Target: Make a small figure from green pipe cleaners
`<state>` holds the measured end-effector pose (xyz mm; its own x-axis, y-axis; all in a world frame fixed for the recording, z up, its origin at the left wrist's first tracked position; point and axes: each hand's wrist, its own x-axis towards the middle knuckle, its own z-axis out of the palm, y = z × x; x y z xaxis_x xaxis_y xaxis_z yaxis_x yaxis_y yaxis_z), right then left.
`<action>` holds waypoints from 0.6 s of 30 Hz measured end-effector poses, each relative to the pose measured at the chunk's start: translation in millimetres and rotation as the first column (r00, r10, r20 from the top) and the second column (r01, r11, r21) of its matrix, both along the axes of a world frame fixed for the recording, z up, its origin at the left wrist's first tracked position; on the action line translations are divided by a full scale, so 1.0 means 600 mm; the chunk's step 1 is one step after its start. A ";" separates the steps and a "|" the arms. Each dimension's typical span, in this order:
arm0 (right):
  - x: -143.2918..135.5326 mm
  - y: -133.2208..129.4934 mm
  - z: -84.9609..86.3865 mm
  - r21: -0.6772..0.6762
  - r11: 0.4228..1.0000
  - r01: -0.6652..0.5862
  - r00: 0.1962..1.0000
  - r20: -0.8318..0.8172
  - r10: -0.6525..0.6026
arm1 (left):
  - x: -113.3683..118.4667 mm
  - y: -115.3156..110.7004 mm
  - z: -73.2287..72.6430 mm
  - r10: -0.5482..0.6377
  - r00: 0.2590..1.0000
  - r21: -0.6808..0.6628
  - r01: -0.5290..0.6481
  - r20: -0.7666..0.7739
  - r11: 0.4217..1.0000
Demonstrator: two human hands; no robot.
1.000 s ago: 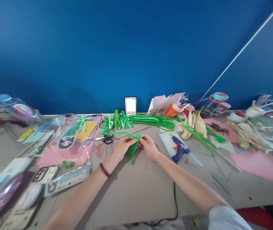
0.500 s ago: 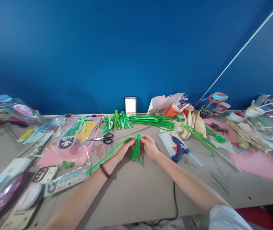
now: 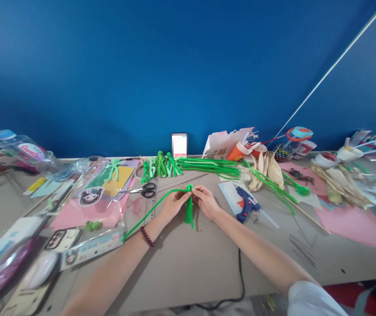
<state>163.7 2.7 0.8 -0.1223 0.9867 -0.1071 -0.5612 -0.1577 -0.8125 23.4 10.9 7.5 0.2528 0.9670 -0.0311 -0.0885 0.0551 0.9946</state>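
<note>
A bundle of green pipe cleaners [image 3: 189, 213] hangs between my two hands, looped at its top. My left hand [image 3: 176, 202] pinches it from the left near the top, and one long pipe cleaner [image 3: 148, 213] trails from there down over my left forearm's side. From the right, my right hand [image 3: 205, 202] pinches the same looped top with thumb and index finger. Behind my hands lie several finished green tufts [image 3: 161, 165] and a pile of long green pipe cleaners [image 3: 209, 167].
Black-handled scissors [image 3: 147, 190] lie left of my hands. A blue glue gun [image 3: 247, 203] rests on the right, its black cable [image 3: 240, 276] running to the front edge. Pink paper, a bagged sheet set and a plastic bottle [image 3: 26, 149] are at left. Dried husks [image 3: 267, 171] and paper cups [image 3: 239, 151] stand back right.
The hanging strands have drawn together into a narrower bundle. My left hand has turned and closed in at the top, and the long trailing pipe cleaner has shifted slightly right.
</note>
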 end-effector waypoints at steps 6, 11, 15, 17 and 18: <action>0.000 -0.001 0.001 0.013 1.000 -0.010 1.000 0.009 0.010 | -0.001 -0.002 0.010 -0.030 0.999 -0.054 0.029 -0.019 0.998; 0.000 -0.001 -0.003 0.010 1.000 -0.003 0.999 0.042 0.002 | 0.001 -0.005 0.016 -0.050 0.999 -0.045 0.049 -0.020 0.998; -0.002 -0.001 -0.002 0.003 1.000 -0.008 0.999 0.046 0.008 | -0.001 -0.007 0.015 -0.065 0.997 -0.079 0.062 -0.037 0.995; -0.002 -0.002 0.001 0.003 1.000 -0.016 0.999 0.046 0.015 | -0.002 -0.007 0.015 -0.052 0.999 -0.091 0.050 -0.013 0.995; -0.002 -0.002 0.002 0.004 1.000 -0.020 0.999 0.046 0.020 | -0.002 -0.007 0.016 -0.040 0.999 -0.090 0.040 -0.002 0.995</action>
<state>162.7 1.4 1.9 -0.1373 0.9846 -0.1083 -0.5202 -0.1648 -0.8380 22.2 6.5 17.0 0.2912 0.9493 -0.1184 -0.0809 0.1477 0.9857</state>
